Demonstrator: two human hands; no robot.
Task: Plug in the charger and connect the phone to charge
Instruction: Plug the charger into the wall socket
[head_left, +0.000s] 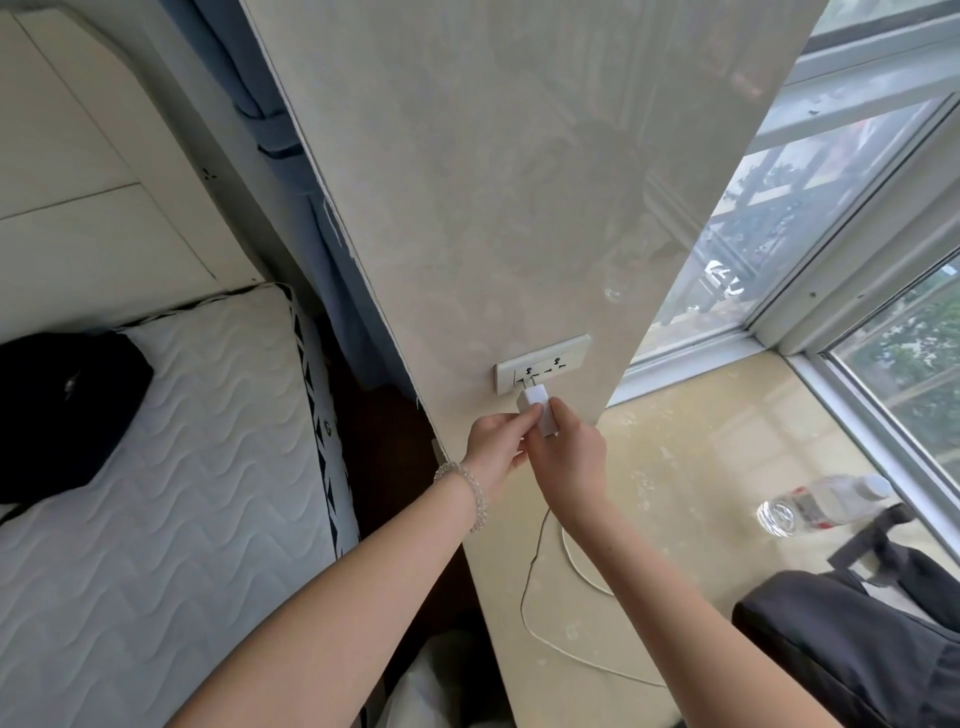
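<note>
At the wall socket (542, 363), low on the glossy wall panel (519, 182), both hands pinched the white charger (537, 410), its prongs just at the socket's left outlet. The left hand (496, 441) gripped it from 8 o'clock, a clear beaded bracelet (470, 491) on its wrist; the right hand (571, 449) gripped it from 5 o'clock. A white cable (550, 639) trailed toward 6 o'clock over the beige sill (701, 467). A water bottle (821, 504) lay at 4 o'clock beside a dark bag (857, 649)
</note>
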